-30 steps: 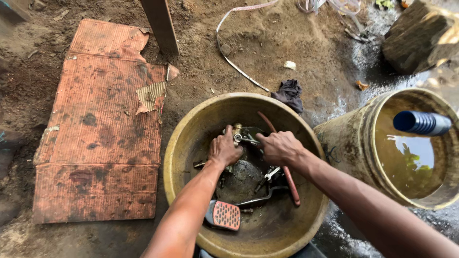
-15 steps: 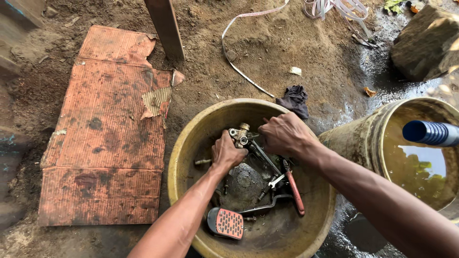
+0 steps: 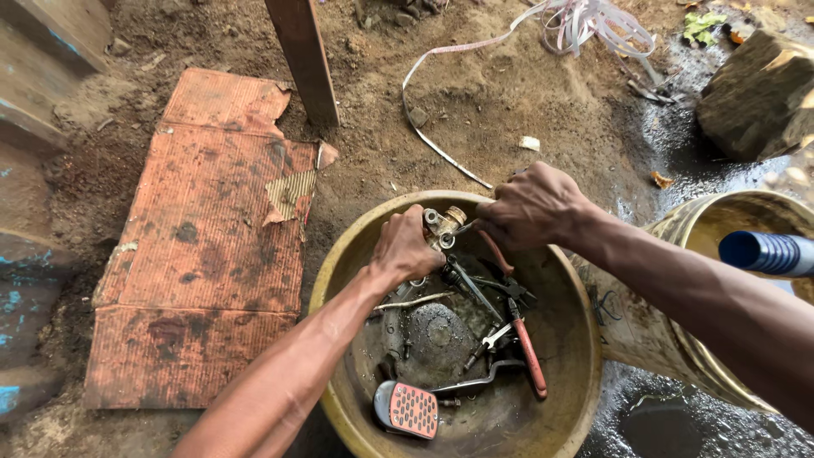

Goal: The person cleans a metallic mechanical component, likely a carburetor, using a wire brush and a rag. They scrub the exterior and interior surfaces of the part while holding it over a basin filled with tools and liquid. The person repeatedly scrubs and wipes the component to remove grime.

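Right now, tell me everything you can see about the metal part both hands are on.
The metal part is a small brass-coloured fitting with round ports and a knob-like end, grimy and dull. It is held above the far rim of the yellow basin. The left hand grips it from below; the right hand closes on it from the right.

A dull yellow basin (image 3: pixel 339 356), grimy brown inside, holds dark grey metal parts, a brass-coloured fitting (image 3: pixel 443 225), red-handled pliers (image 3: pixel 527 356) and a red pad (image 3: pixel 412 409) dotted with pale studs. The cardboard sheet (image 3: pixel 203 246) at left is rusty orange with dark blotches. At right, a blue pipe (image 3: pixel 767 253) crosses a muddy yellow bucket (image 3: pixel 661 339).
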